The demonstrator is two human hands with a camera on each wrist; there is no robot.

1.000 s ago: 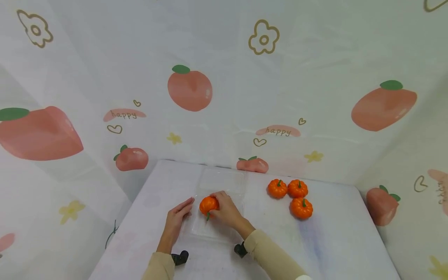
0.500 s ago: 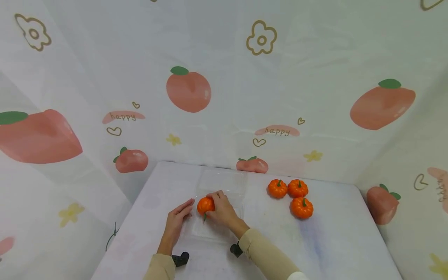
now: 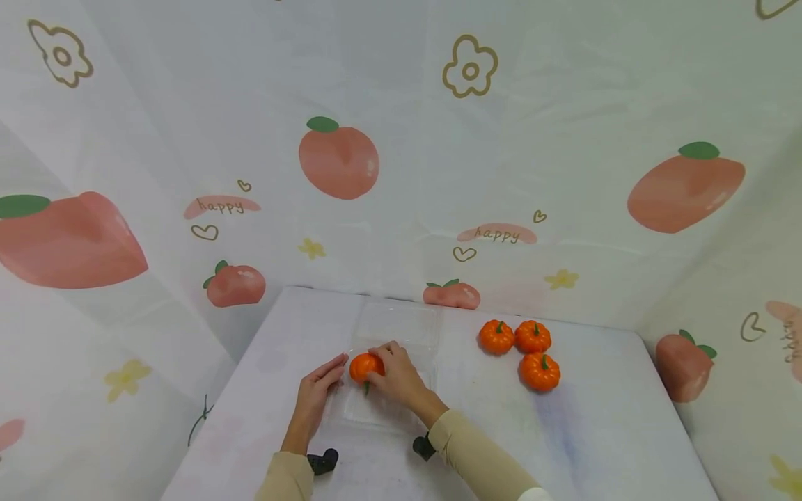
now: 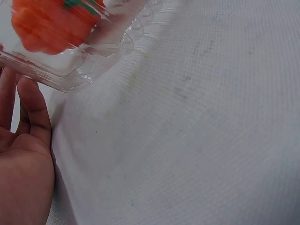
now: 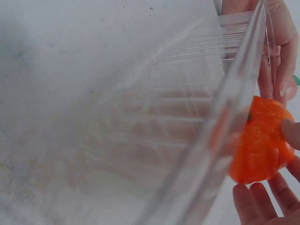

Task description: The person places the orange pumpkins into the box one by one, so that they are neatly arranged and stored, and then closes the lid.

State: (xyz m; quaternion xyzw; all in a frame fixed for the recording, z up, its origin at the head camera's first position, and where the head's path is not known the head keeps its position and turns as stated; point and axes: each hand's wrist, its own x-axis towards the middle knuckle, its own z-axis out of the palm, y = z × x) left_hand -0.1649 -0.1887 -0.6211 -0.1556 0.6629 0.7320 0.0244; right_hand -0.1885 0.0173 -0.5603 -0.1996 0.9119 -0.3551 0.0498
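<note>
In the head view, my right hand (image 3: 401, 379) grips a small orange pumpkin (image 3: 365, 367), its green stem tipped toward me. The pumpkin is in the left part of a clear plastic clamshell box (image 3: 370, 415), whose lid (image 3: 397, 324) lies folded back on the far side. My left hand (image 3: 315, 395) rests along the box's left side with fingers fairly straight. From the left wrist, the pumpkin (image 4: 54, 26) shows through the box wall (image 4: 75, 82), close to my fingers. The right wrist view has fingers around the pumpkin (image 5: 262, 145); ridged box wall (image 5: 220, 122) partly covers it.
Three more orange pumpkins (image 3: 540, 372) sit grouped on the white table (image 3: 482, 431), right of the box. Behind and beside the table hangs a white curtain (image 3: 401, 229) printed with peaches. Black camera mounts (image 3: 323, 461) show at both wrists.
My right hand has shifted slightly left with the pumpkin, toward the box's left side. The left hand, the box and the other pumpkins stay in place.
</note>
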